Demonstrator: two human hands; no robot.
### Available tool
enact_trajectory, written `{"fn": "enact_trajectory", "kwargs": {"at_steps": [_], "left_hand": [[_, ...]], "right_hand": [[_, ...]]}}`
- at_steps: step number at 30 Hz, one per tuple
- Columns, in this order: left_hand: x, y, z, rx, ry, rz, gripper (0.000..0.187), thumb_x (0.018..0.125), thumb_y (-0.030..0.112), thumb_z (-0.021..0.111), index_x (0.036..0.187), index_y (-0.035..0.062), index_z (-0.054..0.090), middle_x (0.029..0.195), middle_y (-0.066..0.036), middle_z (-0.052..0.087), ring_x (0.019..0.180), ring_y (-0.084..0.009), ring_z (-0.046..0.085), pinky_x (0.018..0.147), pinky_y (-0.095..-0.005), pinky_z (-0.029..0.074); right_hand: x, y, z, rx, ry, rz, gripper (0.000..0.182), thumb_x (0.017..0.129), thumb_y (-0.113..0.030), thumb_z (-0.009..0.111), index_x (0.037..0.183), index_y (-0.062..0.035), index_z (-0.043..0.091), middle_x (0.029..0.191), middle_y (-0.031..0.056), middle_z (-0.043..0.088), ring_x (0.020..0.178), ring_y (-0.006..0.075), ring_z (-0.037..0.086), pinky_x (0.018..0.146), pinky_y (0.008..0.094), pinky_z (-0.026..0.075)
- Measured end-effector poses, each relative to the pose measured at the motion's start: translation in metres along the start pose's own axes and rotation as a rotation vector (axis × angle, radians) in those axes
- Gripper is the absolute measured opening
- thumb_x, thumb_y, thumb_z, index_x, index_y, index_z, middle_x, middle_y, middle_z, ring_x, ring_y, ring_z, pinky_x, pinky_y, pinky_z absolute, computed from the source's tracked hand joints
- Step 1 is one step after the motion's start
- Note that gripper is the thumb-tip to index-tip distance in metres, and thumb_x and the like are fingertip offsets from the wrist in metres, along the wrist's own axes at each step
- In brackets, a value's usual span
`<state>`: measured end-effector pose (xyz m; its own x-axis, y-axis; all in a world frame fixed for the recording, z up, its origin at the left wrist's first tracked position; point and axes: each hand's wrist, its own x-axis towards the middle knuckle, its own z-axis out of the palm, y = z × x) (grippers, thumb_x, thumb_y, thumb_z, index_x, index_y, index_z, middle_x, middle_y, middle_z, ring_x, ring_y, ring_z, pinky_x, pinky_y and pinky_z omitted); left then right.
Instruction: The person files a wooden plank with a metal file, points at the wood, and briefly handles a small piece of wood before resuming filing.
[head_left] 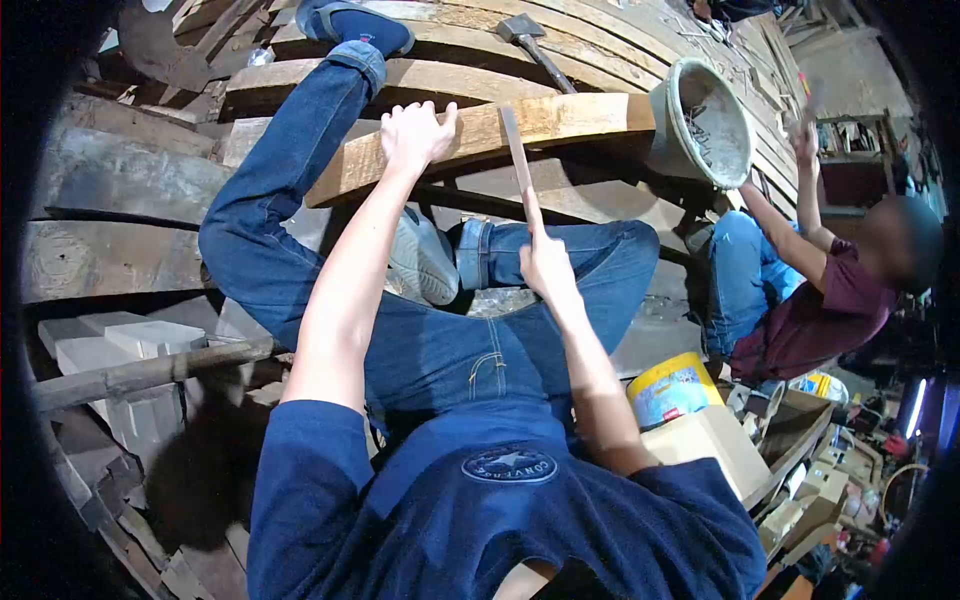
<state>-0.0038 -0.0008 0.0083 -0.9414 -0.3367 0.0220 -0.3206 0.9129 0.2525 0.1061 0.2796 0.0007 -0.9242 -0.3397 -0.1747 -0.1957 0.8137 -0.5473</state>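
Left hand (412,138): half-curled over plank (575,118)
Right hand (548,265): closed around slim tool (522,170)
Plank: I'd brace it, fingers clear

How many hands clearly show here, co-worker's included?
3: the wearer's left hand on the wooden beam, right hand around a long tool, and the co-worker's raised hand at far right. Their other hand may be hidden by the grey bucket.

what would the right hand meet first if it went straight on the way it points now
Probably the near edge of the wooden beam; the tool in the right hand overlaps it, though depth is unclear.
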Motion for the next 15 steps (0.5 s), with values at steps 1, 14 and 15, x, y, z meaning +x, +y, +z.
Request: {"fn": "enact_trajectory", "kwargs": {"at_steps": [1, 14, 15], "left_hand": [[0.000, 0.001, 0.000, 0.000, -0.013, -0.004, 0.065, 0.101, 0.059, 0.040, 0.109, 0.0060, 0.076, 0.111, -0.017, 0.075, 0.109, -0.0349, 0.067, 0.098, -0.0516, 0.047], [0.001, 0.000, 0.001, 0.009, -0.002, 0.003, 0.066, 0.102, 0.060, 0.038, 0.111, 0.0064, 0.075, 0.114, -0.018, 0.074, 0.108, -0.0354, 0.067, 0.098, -0.0513, 0.047], [0.001, -0.002, 0.003, 0.011, 0.014, 0.005, 0.066, 0.102, 0.060, 0.037, 0.111, 0.0064, 0.075, 0.114, -0.018, 0.074, 0.108, -0.0355, 0.067, 0.098, -0.0513, 0.047]], "right_hand": [[-0.010, 0.000, -0.002, -0.003, -0.002, 0.008, 0.098, 0.086, -0.001, 0.052, 0.166, -0.0323, 0.005, 0.079, 0.0362, 0.067, 0.075, 0.0535, 0.068, 0.070, 0.0610, 0.056], [0.054, 0.003, -0.001, 0.097, 0.165, -0.269, 0.097, 0.086, -0.001, 0.052, 0.166, -0.0326, 0.008, 0.085, 0.0344, 0.069, 0.076, 0.0521, 0.068, 0.072, 0.0590, 0.057], [0.030, -0.006, -0.010, 0.068, -0.010, -0.018, 0.098, 0.083, 0.004, 0.049, 0.166, -0.0318, 0.011, 0.115, 0.0347, 0.067, 0.093, 0.0521, 0.069, 0.088, 0.0554, 0.056]]}}
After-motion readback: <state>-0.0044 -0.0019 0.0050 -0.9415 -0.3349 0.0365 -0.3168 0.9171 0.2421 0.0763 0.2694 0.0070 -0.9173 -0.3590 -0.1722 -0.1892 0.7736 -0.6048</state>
